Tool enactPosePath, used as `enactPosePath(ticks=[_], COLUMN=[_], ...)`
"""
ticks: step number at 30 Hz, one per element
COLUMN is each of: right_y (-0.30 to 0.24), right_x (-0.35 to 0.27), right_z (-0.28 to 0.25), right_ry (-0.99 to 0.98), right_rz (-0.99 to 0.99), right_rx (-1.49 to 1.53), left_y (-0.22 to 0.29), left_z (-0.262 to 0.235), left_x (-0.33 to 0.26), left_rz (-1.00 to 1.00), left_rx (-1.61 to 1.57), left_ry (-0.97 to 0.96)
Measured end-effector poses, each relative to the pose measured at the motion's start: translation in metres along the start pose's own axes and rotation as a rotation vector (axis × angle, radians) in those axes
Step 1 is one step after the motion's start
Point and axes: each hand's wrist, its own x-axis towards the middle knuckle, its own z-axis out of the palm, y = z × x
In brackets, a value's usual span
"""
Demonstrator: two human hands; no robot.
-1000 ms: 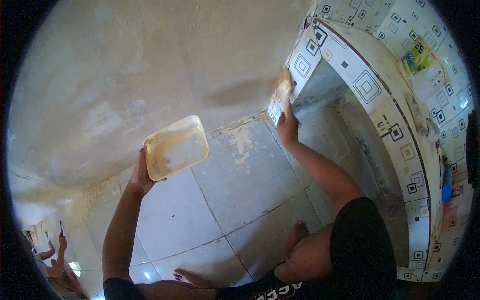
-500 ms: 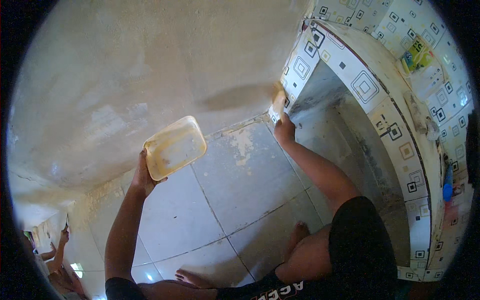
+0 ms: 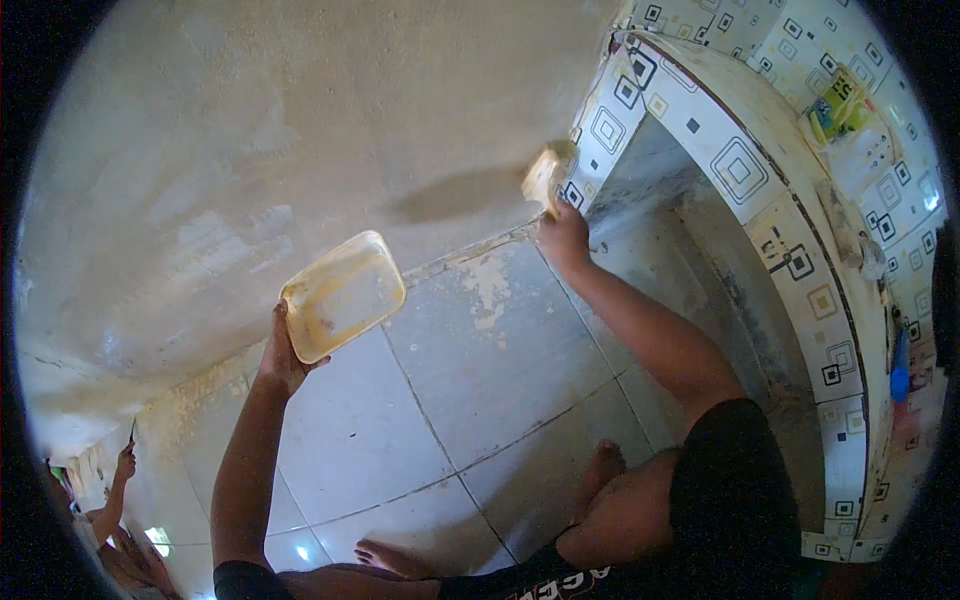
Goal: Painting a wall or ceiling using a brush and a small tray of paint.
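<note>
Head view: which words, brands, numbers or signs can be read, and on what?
Black clothing: large pale letters, partly cut off; I won't copy them.
Yellow-green packet: a few letters, not copied; any smaller print is unreadable.
Plastic container and pale tool: no text visible.

Pale tiled floor [image 3: 500, 370], patterned wall tiles [image 3: 810, 50]

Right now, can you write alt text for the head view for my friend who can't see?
A person's right hand holds a pale brush-like tool by a stained wall, near patterned tiles; the left hand holds a smeared rectangular tub. Below are floor tiles; another person's arm shows at lower left.
</note>
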Motion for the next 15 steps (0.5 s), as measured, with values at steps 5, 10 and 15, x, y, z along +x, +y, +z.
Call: enactPosePath(ticks=[5, 10, 15], right_y=[-0.029, -0.035, -0.046], right_x=[0.023, 0.026, 0.025], right_z=[-0.018, -0.049, -0.054], right_ry=[0.085, 0.018, -0.073], right_rz=[-0.045, -0.073, -0.142], right_rx=[0.196, 0.066, -0.004], left_y=[0.004, 0.005, 0.001], left_z=[-0.006, -0.006, -0.017], left_x=[0.000, 0.001, 0.003], left_rz=[0.029, 0.173, 0.017], left_rx=[-0.058, 0.071, -0.059], left_ry=[-0.060, -0.055, -0.095])
